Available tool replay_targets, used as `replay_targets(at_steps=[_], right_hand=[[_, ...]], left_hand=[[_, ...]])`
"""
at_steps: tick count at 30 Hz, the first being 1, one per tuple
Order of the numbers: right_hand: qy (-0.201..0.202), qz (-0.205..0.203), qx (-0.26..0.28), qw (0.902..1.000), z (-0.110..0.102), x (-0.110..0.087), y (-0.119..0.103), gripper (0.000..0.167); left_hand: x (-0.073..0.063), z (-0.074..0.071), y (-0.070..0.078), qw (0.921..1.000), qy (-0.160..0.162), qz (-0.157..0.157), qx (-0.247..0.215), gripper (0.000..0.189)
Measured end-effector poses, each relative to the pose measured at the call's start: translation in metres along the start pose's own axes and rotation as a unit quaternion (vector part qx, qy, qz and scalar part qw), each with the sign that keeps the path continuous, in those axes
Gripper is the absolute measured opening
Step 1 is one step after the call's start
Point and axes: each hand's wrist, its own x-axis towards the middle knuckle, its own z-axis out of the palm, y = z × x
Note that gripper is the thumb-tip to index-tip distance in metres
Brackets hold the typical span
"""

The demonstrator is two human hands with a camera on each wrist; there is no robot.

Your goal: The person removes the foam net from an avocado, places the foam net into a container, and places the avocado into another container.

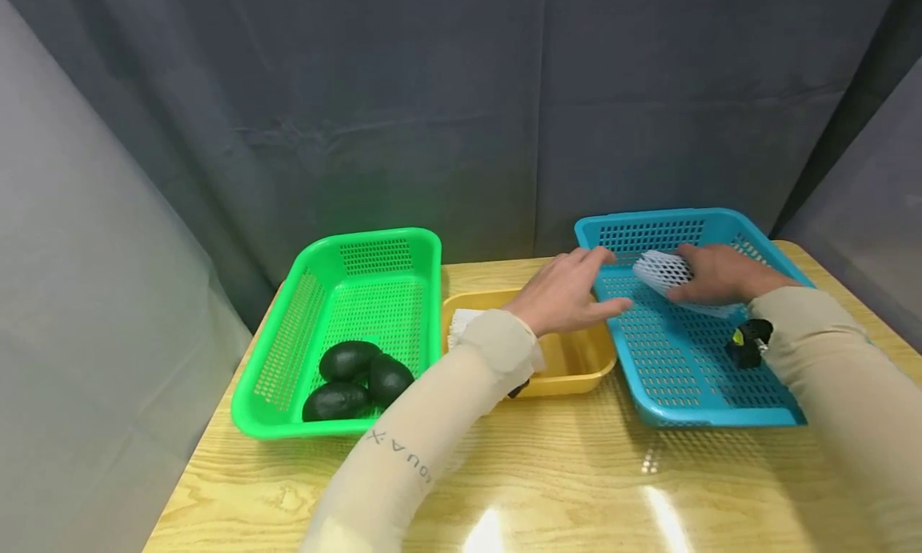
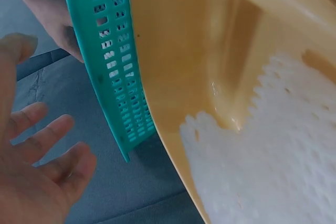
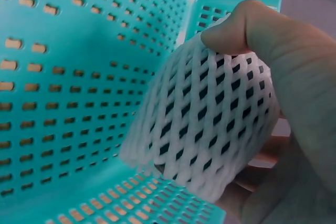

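Note:
My right hand grips an avocado in a white foam net sleeve inside the blue basket. In the right wrist view, the thumb presses the sleeve from above and fingers curl beneath it; dark skin shows through the mesh. My left hand hovers with fingers spread over the yellow bin, near the blue basket's left rim, and holds nothing. White foam netting lies in the yellow bin, partly hidden by the left arm in the head view.
A green basket on the left holds three dark avocados at its near end. All the containers stand on a wooden table. A grey curtain hangs close behind them.

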Motion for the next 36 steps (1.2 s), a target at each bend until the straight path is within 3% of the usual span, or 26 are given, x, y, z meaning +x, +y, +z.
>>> replay_targets(at_steps=[16,26,36], right_hand=[[0.059,-0.058,-0.012,0.9965,-0.023,-0.008,-0.042,0.074],[0.071,-0.086,-0.011,0.9938,-0.032,-0.013,-0.067,0.074],[0.088,-0.116,-0.011,0.9893,-0.034,-0.017,-0.087,0.072]], left_hand=[[-0.01,-0.006,-0.024,0.9994,0.015,-0.023,-0.019,0.066],[-0.017,-0.007,-0.042,0.9984,0.031,-0.032,-0.035,0.062],[-0.023,-0.011,-0.049,0.9979,0.029,-0.043,-0.038,0.065]])
